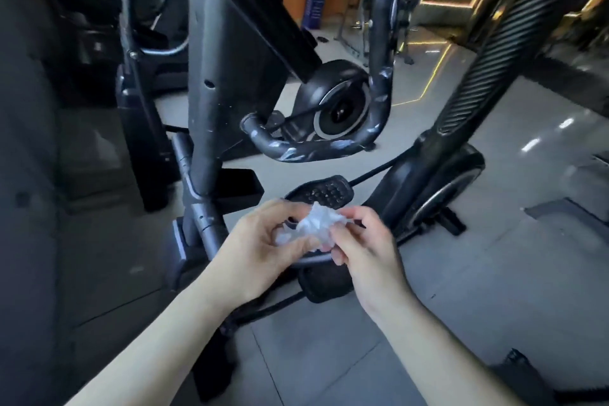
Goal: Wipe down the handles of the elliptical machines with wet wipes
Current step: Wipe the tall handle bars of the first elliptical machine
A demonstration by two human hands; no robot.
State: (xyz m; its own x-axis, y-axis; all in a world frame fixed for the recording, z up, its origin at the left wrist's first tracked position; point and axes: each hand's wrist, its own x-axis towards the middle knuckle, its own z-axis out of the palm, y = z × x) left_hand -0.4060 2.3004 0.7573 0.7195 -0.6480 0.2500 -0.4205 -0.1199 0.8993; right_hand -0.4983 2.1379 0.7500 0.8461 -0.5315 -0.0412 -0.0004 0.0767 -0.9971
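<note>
A: Quick, grip state?

B: Both my hands are on the wet wipe (314, 224); left hand (263, 241) has its fingers curled round the crumpled left part, right hand (359, 241) pinches the right edge between thumb and fingertips; wipe sits bunched between them, in the air over the pedal (324, 193), below the curved handle (316, 148).

A: Where's the handle relative to the wipe?

B: Above and beyond it, apart, not touching; it's the looped bar of the elliptical, worn, pale patches all along it; a second ribbed upright handle (487, 53) stands to the right.

A: Risks from here?

B: My guess: wipe is wadded tight; if I go to the bar like that, only a small face touches and most of the grip gets missed; pulling it open too hard could tear it, thin material; pinch on the right is light, so it could slip and fall onto the pedal or floor (461, 273), dirty after that.

A: Anything else?

B: Peeling surface on the curved handle might snag the wipe; can't tell how wet the wipe is.
</note>
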